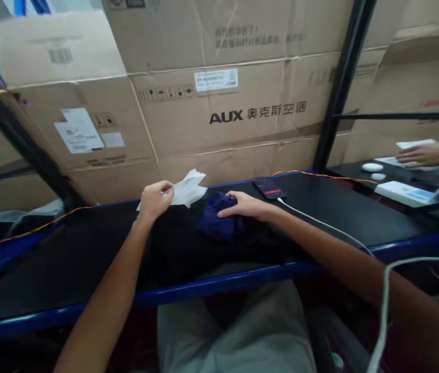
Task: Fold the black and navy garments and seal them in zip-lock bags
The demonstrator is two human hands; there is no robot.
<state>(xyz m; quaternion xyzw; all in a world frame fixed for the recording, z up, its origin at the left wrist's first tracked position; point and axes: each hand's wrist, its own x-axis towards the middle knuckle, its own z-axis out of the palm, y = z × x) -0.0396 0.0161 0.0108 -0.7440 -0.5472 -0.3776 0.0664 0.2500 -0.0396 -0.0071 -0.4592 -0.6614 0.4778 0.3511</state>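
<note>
Head view | Left hand (156,200) pinches a crumpled white sheet (190,189), centre frame | Right hand (247,206) grips bunched navy cloth (214,221), just right | Both look light, limp; sheet, likely tearable, best held flat-edged, cloth by a fold

Loose, creased pale grey-green trousers (238,339); slim bare forearms (120,282).

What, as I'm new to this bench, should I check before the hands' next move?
1. Left hand holding the white sheet: ok.
2. Right hand gripping the navy cloth: ok.
3. Smartphone apart from the navy cloth: ok.
4. Thick white cable clear of the right forearm: cannot tell; they overlap in view.
5. Black cloth lying flat: cannot tell; too dark.
</note>
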